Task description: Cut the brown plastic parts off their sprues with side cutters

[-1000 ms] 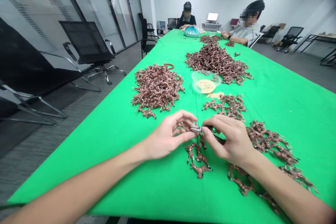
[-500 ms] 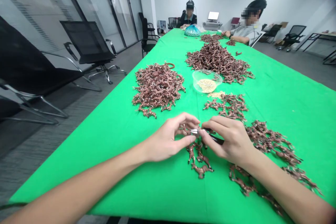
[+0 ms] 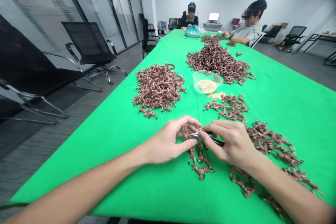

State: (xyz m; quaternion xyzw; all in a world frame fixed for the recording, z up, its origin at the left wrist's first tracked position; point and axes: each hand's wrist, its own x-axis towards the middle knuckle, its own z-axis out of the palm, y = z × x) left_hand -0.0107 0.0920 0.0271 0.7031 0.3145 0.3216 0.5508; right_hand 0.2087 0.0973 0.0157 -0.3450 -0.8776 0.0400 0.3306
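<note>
Green cloth is covering the table (image 3: 275,112), and the head view is looking along its length. The left hand (image 3: 168,141) is pinching the top of a strand of brown moulded figures (image 3: 199,159) between thumb and fingers, and the strand is trailing down onto the cloth close to the table's near edge. The right hand (image 3: 231,140) is grasping a small tool (image 3: 216,141) with a black handle, its metal tip pointing at the strand between the 2 hands. Heaps of the same figures are lying on both sides: 1 just beside the right hand (image 3: 273,143), 1 ahead of it (image 3: 227,106), 1 toward the left edge (image 3: 159,91) and a larger 1 further along (image 3: 219,64). A clear plastic bowl (image 3: 207,81) holding pale grains is sitting mid-table. Toward the far end, 1 person (image 3: 245,33) is sitting at the right edge and another (image 3: 191,17) is sitting beyond the far edge, beside a blue bag (image 3: 192,32).
</note>
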